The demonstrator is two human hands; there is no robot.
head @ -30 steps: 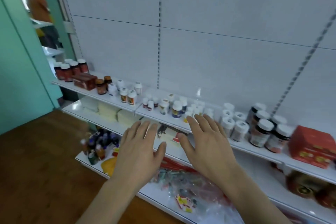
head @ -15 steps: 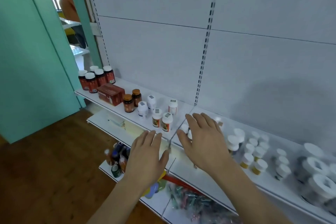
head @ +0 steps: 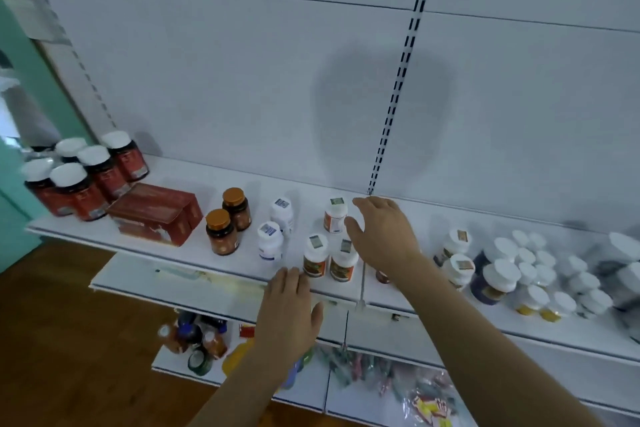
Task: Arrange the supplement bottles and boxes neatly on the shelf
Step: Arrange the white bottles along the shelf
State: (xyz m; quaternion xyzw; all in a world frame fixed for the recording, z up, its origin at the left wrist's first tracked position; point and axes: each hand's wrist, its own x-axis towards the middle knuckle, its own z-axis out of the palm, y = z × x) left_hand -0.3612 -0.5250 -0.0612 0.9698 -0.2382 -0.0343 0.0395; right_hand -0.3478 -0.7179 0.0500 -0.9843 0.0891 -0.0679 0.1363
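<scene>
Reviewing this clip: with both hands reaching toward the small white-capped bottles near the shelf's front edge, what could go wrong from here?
The right hand hovers open beside three orange-labelled bottles that stand close together; a sweep could topple one into the others. The front pair stands near the shelf edge, so a nudge from the left hand below might send them off onto the lower shelves.

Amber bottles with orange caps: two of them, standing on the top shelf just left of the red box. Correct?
Not quite. The head view shows the two amber bottles with orange caps on the top shelf, but they stand just right of the red box, not left of it.
</scene>
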